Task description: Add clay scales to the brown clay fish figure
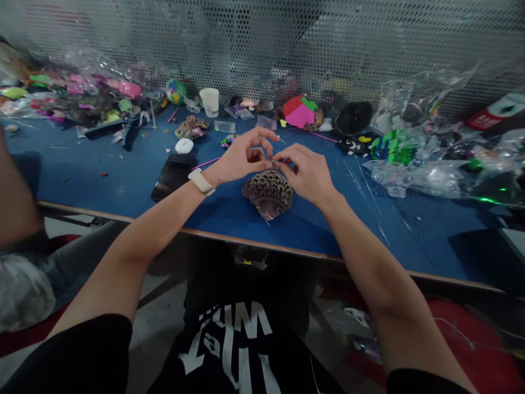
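White letters are running down the black shirt (221,339); above the blue desk (156,131), both hands (273,164) are pinching something tiny, fingertips nearly meeting.

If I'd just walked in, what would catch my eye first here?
Probably the left hand and right hand, fingertips close together by the far edge of a ruffled grey-brown lump on the blue table. Beyond them, a bright red-and-pink piece stands out near the perforated screen.

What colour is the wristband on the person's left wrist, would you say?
The wristband is off-white; it shows best in the head view.
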The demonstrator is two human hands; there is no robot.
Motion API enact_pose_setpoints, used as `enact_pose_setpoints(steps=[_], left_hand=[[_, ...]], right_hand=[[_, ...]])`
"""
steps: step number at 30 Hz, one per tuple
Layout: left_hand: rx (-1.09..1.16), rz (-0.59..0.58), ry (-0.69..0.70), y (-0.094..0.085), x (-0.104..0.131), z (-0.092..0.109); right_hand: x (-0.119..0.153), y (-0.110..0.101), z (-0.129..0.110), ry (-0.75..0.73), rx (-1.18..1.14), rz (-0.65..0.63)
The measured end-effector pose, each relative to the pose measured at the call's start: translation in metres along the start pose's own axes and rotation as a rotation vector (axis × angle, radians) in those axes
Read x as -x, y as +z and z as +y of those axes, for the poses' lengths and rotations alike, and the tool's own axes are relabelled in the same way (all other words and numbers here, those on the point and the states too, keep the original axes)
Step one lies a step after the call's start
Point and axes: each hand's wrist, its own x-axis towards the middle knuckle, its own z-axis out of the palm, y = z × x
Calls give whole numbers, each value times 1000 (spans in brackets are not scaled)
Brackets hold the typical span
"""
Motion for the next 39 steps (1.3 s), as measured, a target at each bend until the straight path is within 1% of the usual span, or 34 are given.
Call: enact_pose_setpoints(steps=[2,3,4,5,7,8,9,11,12,14,16,18,19,21,23,25,28,31,34,36,38,39], left_hand=[[-51,-4,25,-4,0,-1],[-102,-8,43,-7,0,-3],[-171,-17,63,-10,1,-5],[-253,-28,82,-13,1,-9],[-414,-65,104,-20,2,-17],[-460,-69,98,-22,2,-20],[-481,-66,81,-23,1,-23],[-464,-33,30,-23,1,-26],[-451,-17,10,-23,0,-26],[-463,-5,0,-21,0,-25],[-543,-36,21,-20,0,-23],[-608,-69,44,-19,1,-21],[-605,-68,58,-18,2,-21],[-519,-21,96,-14,2,-18],[-380,60,147,-7,2,-14],[-269,118,187,0,3,-10],[-173,143,226,7,3,-8],[-127,153,223,11,2,-10],[-130,145,198,10,2,-13],[-148,129,187,6,1,-14],[-190,127,175,-1,0,-16],[-225,134,165,-6,0,-18]], right_hand=[[-1,-4,1,41,-6,15],[-1,-8,4,74,-25,45],[-1,-12,8,112,-53,102],[-2,-17,13,157,-97,201],[-3,-27,25,239,-219,529],[-3,-30,32,246,-269,640],[-4,-31,38,245,-309,667],[-5,-29,45,264,-377,598],[-5,-26,46,293,-387,531],[-6,-17,42,337,-381,417],[-5,-9,33,340,-379,321],[-4,-3,25,305,-393,233],[-4,-1,22,265,-407,203],[-3,4,18,155,-441,178],[-2,8,16,62,-463,174],[-2,11,16,35,-470,161],[0,13,14,35,-461,180],[2,13,11,-9,-390,220],[3,13,8,-65,-300,223],[2,10,10,-64,-246,235],[1,4,20,-13,-205,331],[0,0,27,28,-201,421]])
